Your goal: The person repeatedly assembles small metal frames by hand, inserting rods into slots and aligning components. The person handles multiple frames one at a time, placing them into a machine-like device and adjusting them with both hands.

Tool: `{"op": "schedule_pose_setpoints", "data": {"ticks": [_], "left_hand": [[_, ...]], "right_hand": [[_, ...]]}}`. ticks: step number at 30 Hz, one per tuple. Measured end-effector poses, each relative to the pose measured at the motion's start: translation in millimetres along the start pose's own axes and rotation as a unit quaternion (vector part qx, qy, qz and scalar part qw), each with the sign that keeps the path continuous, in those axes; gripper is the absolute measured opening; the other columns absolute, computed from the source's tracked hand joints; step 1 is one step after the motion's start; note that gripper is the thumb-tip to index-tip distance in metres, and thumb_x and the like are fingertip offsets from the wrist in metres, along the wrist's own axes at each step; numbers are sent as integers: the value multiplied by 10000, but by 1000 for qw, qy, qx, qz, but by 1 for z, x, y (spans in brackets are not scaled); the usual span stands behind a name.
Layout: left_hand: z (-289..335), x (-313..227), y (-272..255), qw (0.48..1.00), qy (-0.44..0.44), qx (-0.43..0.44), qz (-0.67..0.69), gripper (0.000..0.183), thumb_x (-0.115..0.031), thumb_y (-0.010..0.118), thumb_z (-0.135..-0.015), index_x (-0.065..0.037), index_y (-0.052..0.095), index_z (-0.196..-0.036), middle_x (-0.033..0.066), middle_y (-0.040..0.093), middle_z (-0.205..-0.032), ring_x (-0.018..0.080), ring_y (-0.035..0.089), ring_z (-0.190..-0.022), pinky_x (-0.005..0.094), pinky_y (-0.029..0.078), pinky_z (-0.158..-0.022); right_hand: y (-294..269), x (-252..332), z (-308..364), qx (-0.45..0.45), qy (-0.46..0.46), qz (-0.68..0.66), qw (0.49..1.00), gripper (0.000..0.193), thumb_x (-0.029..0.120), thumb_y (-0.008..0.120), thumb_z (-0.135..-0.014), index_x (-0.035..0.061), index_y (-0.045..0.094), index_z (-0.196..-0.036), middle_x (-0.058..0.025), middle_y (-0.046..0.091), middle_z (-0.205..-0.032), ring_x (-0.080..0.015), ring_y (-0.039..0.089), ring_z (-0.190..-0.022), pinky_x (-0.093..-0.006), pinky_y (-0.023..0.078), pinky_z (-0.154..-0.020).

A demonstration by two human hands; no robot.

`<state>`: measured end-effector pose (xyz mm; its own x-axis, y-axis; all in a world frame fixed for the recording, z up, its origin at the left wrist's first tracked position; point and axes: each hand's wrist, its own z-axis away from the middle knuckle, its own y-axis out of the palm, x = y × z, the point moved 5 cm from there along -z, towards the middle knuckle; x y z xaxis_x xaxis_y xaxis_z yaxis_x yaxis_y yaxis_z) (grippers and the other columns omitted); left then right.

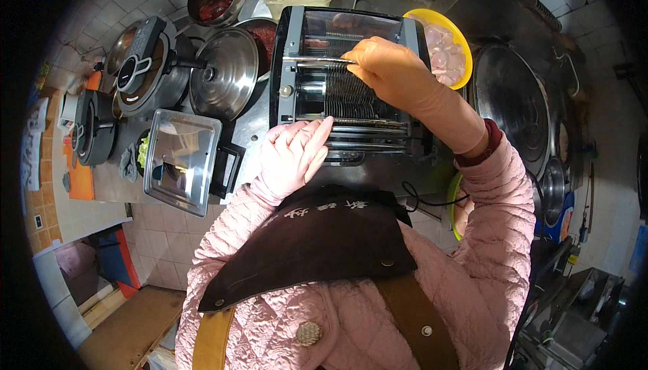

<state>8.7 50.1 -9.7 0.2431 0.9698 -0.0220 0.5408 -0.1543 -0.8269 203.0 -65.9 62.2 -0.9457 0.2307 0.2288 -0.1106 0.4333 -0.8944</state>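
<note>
Head view: right hand [388, 66] pinches a metal rod [314, 59]; left hand [293, 155] lies with fingers loosely extended; beneath the fingertips sits the meat cutter [286, 104], whose apparent blades [351, 96] could nick them if the grip slips

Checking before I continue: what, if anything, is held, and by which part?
The right hand seems to pinch a metal rod near its visible right end; the left hand shows no clear hold.

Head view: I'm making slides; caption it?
Gloved right hand on a metal bar of the machine, left hand at its near edge.
</note>
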Motion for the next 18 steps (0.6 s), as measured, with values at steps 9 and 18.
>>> {"op": "schedule_pose_setpoints", "data": {"ticks": [9,18], "left_hand": [[1,0,1,1000,-2,8,9,528,-303,612,-969,-128,622,-1466,8,668,-1293,178,608,-1157,401,423,-1011],[0,0,1,1000,-2,4,4,523,-306,609,-966,-129,630,-1457,3,670,-1284,177,612,-1148,395,423,-1014]], "right_hand": [[-1,-1,-5,15,-18,8,1000,204,136,709,-953,27,740,-1123,-129,713,-1048,-339,695,-999,-394,582,-861],[3,2,-9,57,2,44,997,217,143,695,-959,15,737,-1128,-150,715,-1058,-346,698,-1008,-401,587,-869]]}}
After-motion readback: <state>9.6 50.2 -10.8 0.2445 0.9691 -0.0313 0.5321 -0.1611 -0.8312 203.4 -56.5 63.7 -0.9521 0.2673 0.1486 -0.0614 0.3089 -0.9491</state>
